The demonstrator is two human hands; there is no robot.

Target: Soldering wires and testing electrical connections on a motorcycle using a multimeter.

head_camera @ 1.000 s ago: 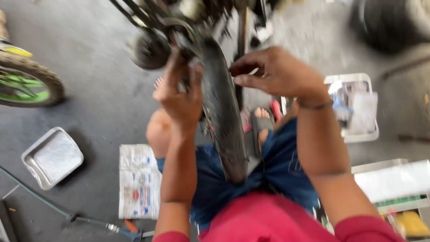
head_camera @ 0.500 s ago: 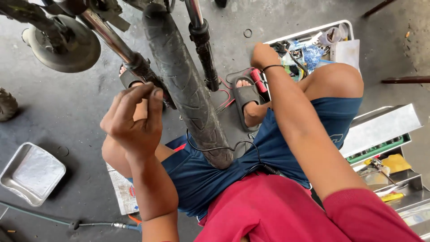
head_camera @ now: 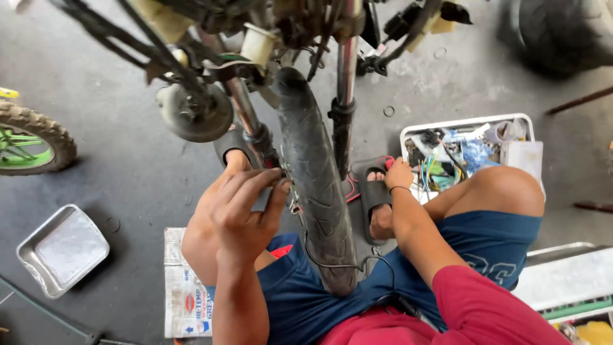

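Since the earlier frame the left hand (head_camera: pixel 246 214) has come closer to the front tyre (head_camera: pixel 316 179), and the right hand (head_camera: pixel 399 174) has drawn back from the white parts tray (head_camera: pixel 469 121) to a point just beside the person's sandalled foot (head_camera: pixel 377 198).

Left hand: raised at the left side of the wheel, wrist bent, back of the hand toward the camera. Fingers curl forward and the fingertips (head_camera: pixel 278 185) bunch at the lower end of the left fork leg (head_camera: pixel 246 118), next to the tyre wall. Whether they pinch a small part cannot be told (the spot is hidden by the fingers themselves).

Right hand: forearm reaches forward along the right side of the tyre, a thin band at the wrist. The hand is loosely closed, low over the floor, between the tyre and the tray; what it grips, if anything, cannot be told.

Front tyre: upright between the person's knees, its lower end against the blue shorts (head_camera: pixel 332 300). A brake drum (head_camera: pixel 195 112) hangs left of the fork. A metal pan (head_camera: pixel 38 265) lies on the floor, well apart to the left.
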